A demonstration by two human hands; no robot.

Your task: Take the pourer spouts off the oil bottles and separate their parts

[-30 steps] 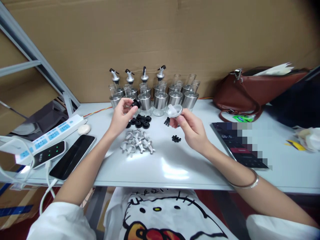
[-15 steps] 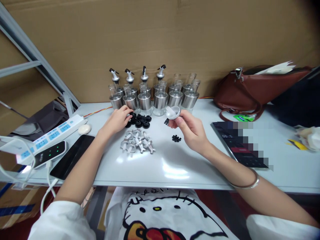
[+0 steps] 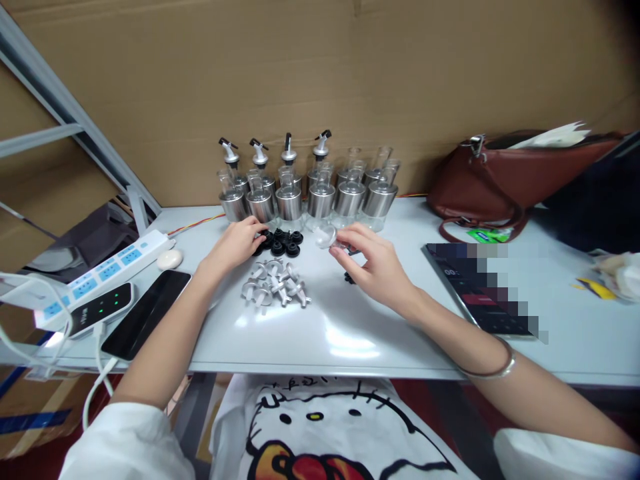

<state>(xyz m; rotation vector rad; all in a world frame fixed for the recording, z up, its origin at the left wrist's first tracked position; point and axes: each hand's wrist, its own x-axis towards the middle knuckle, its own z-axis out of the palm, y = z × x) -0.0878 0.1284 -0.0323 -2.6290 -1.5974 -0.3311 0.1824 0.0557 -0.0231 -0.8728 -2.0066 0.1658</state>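
In my right hand, thumb and fingers pinch a silver-grey pour spout with a rounded cap, held tilted above the table; a dark piece shows under the fingers. My left hand reaches to the edge of a heap of black rubber stoppers, its fingertips closed around one of them, which is mostly covered. Nearer to me lies a pile of silver-grey spout parts. Small black rings are partly hidden behind my right hand.
Glass bottles with steel sleeves stand in two rows at the back; several in the rear row carry spouts. On the left are a power strip and a black phone. A tablet and brown bag are on the right.
My right hand has moved a little left with the spout, turned over it, and now covers part of the small black rings. My left hand has barely shifted at the stoppers.
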